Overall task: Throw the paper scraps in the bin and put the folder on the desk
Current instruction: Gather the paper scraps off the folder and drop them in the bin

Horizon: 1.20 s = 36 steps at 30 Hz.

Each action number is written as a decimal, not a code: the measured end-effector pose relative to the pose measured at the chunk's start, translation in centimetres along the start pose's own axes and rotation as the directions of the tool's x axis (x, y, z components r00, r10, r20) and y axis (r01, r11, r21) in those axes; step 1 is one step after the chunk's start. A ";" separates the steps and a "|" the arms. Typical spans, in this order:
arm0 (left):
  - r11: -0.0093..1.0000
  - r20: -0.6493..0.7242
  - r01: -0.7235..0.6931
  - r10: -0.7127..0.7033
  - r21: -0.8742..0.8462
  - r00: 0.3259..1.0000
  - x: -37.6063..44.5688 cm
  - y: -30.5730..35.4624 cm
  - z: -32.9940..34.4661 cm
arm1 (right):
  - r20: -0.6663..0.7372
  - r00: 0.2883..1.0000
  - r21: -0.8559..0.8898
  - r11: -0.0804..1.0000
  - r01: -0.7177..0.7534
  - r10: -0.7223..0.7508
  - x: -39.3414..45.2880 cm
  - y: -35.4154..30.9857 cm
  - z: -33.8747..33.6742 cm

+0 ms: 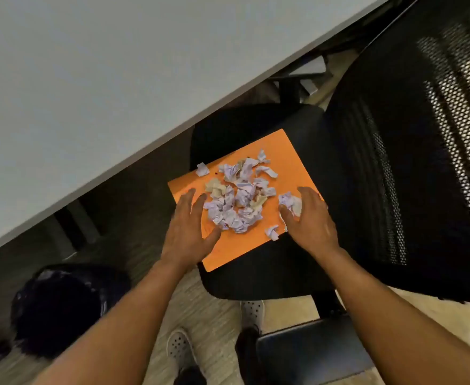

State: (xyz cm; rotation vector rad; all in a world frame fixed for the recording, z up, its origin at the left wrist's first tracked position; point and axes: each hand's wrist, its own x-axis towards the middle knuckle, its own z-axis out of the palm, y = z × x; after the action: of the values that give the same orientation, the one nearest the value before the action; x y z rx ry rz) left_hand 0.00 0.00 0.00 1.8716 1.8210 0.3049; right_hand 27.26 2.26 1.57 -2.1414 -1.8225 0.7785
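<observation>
An orange folder lies flat on the black seat of an office chair. A heap of crumpled white paper scraps covers its middle. My left hand rests open on the folder's left side, fingers spread, touching the heap's edge. My right hand is at the folder's right edge, fingers curled around a crumpled scrap. A bin with a black liner stands on the floor at the lower left. The grey desk fills the upper left.
The chair's black mesh backrest rises at the right. A dark chair arm or base part is at the bottom, beside my white shoes. The chair seat is tucked partly under the desk edge.
</observation>
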 end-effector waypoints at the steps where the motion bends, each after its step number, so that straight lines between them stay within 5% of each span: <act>1: 1.000 -0.015 0.011 -0.011 0.009 1.000 1.0 -0.4 0.5 | -0.015 0.999 0.003 0.999 -0.048 0.048 0.6 0.3 0.4; 5: 0.994 -0.022 0.106 -0.106 -0.006 0.994 5.8 -1.8 2.0 | -0.047 0.988 -0.067 0.986 -0.150 0.147 3.1 1.6 2.7; 11: 0.979 0.046 0.196 -0.194 -0.055 0.980 11.4 -2.2 3.7 | -0.033 0.995 -0.112 0.989 -0.099 0.096 6.4 1.4 5.3; 23: 0.995 -0.071 -0.069 0.063 -0.078 0.995 8.1 -0.2 6.9 | -0.033 0.999 -0.201 0.979 0.033 -0.040 12.9 -2.7 6.1; 30: 0.999 -0.131 -0.036 0.038 0.015 0.991 6.3 0.6 9.0 | 0.092 0.965 -0.359 0.896 0.261 -0.245 13.0 -5.9 7.9; 36: 0.997 -0.254 -0.067 0.076 0.045 0.964 6.7 1.0 10.1 | 0.056 0.920 -0.334 0.861 0.384 -0.388 13.1 -4.7 8.1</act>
State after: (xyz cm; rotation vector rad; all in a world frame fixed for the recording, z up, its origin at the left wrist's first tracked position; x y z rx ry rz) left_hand 6.34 4.58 -9.31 2.0032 1.9379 0.5664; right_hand 20.20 14.54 -6.11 -1.8396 -2.4196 0.3736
